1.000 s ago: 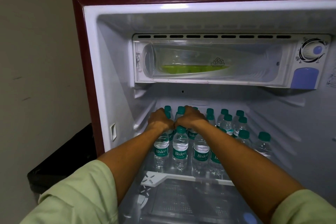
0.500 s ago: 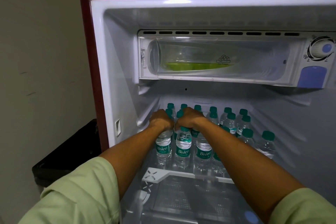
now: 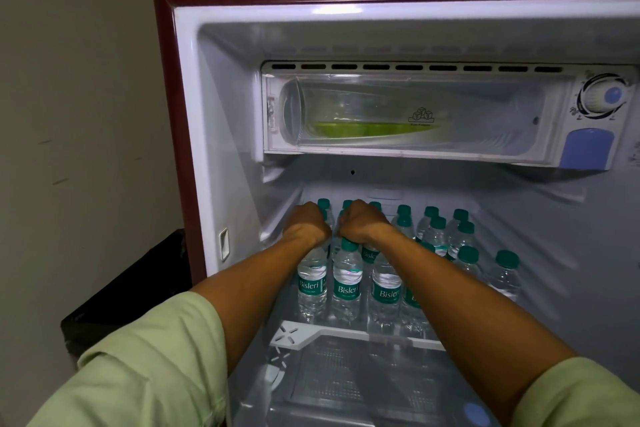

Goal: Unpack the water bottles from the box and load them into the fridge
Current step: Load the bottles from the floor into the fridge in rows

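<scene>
Now both hands clasp clear ribbed plastic water bottles.

Fridge, door open: one. Inside it you are looking at one freezer box, one green tray in that box, one dial and one blue button. Bottles are standing in rows on one shelf. About thirteen green caps are showing, six of them along the back. Your arms are hiding others, so the full count cannot be told. Three labels are facing you whole. You are showing two hands, left and right, and two sleeves.
</scene>
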Tool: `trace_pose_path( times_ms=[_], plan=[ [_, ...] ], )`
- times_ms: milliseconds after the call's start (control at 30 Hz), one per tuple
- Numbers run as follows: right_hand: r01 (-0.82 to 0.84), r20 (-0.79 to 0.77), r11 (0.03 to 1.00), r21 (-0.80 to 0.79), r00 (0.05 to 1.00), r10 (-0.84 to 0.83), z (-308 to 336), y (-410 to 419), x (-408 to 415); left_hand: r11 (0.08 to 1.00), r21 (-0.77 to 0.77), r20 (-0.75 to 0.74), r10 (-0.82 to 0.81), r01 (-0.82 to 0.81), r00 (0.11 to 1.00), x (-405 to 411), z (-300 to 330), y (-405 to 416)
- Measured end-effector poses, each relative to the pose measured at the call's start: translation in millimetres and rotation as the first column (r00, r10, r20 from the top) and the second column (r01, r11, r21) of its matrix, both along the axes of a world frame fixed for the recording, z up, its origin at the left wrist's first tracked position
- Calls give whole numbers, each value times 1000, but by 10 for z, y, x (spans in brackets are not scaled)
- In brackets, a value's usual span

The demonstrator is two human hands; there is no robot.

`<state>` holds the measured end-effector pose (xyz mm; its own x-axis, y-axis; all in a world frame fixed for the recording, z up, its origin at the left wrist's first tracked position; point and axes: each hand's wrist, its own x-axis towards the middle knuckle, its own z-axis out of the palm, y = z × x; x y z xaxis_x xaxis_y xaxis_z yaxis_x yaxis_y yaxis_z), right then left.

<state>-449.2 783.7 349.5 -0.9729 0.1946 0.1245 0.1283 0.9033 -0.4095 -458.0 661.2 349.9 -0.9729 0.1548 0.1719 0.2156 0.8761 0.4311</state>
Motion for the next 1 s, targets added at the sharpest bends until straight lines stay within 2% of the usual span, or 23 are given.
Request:
trace_pose_path(
  times_ms=[267,633,833,900,1000],
  plan=[
    [40,-101,998,-53,994,-45,-45,-17,-17,1000,-7,-63,20,-20,998,55,10,26],
    [-42,-24,999,7,999,43,-2,-24,56,1000,-18,-25,-26,26,999,70,-16,-37],
    [-39,-101,995,94,994,49,-74,-48,182,994,52,-88,105,-101,991,160,-213,-87],
    [-23,-125,992,126,991,39,-126,-62,218,994,51,-109,101,-95,989,180,-289,-99],
    [-20,-110,987,160,993,38,-184,-90,246,990,134,-110,50,-35,993,203,-334,-116]
  ],
)
